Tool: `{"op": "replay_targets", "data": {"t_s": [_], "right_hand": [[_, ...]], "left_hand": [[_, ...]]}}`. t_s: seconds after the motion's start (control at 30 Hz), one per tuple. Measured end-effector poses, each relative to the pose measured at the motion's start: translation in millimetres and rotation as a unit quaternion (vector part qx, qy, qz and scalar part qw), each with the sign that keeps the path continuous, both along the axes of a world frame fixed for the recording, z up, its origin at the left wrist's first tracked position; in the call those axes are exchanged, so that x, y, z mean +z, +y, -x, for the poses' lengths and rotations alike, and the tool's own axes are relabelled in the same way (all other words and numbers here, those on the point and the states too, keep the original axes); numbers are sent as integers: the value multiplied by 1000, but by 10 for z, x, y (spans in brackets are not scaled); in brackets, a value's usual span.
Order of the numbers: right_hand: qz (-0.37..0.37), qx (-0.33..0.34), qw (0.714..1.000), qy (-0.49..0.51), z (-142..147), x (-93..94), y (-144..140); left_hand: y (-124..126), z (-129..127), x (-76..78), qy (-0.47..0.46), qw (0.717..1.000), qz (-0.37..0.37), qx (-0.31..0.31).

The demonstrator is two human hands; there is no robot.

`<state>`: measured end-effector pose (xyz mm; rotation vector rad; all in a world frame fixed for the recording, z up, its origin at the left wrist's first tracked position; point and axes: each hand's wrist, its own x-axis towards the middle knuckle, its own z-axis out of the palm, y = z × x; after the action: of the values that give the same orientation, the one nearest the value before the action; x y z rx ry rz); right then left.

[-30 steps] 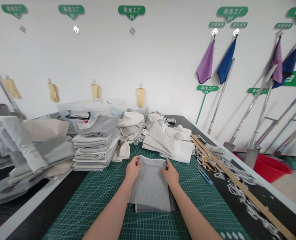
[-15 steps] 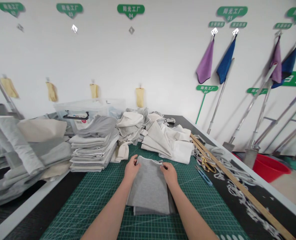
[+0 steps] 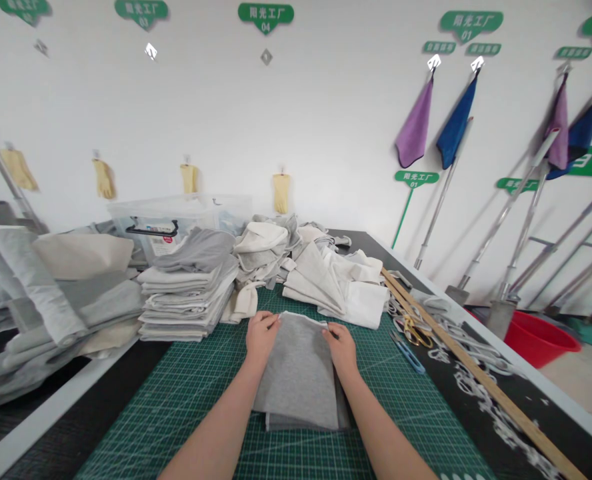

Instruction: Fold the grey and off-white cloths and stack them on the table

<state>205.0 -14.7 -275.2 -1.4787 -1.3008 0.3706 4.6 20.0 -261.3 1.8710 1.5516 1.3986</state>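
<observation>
A folded grey cloth [image 3: 300,380] lies in front of me on a green cutting mat [image 3: 176,407], its far edge showing a white rim. My left hand [image 3: 262,337] pinches the far left corner between thumb and fingers. At the far right corner, my right hand [image 3: 341,343] grips the same edge. More grey layers stick out from under the cloth at its near and right sides. Just beyond the hands lies a loose pile of whitish cloths [image 3: 333,280].
A neat stack of folded cloths [image 3: 186,303] stands left of the mat, with a clear plastic box [image 3: 151,220] behind it. Heaped fabric [image 3: 56,300] fills the far left. To the right lie blue-handled scissors [image 3: 407,352], gold-handled scissors [image 3: 416,333], a wooden strip [image 3: 481,377] and white cord scraps [image 3: 496,413].
My left hand has shifted slightly left, its fingers now more closed on the cloth's corner. The right hand's fingers have curled a little more around the other corner. The cloth has hardly moved.
</observation>
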Motion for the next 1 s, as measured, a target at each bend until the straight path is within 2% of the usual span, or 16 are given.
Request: {"op": "replay_targets", "data": {"t_s": [0.2,0.47,0.53,0.63,0.77,0.9,1.0], "right_hand": [[-12,-13,999,28,-2,-1,-19],[-38,-18,999,24,-24,66,-42],[-62,-20,998,-21,-14,140,-73],[-109,-8,981,-162,73,302,-177],[-110,71,949,-286,264,487,-340],[-73,141,951,-265,305,520,-388],[-77,125,970,-192,224,505,-378]], "left_hand": [[-61,-5,98,-144,988,40,-39],[-159,-36,241,-177,979,23,-99],[-205,-54,281,-167,979,25,-117],[-320,-113,359,-112,978,24,-176],[-528,-243,462,-4,968,-16,-249],[-659,-337,486,35,960,-52,-272],[-672,-346,482,68,967,-22,-245]]}}
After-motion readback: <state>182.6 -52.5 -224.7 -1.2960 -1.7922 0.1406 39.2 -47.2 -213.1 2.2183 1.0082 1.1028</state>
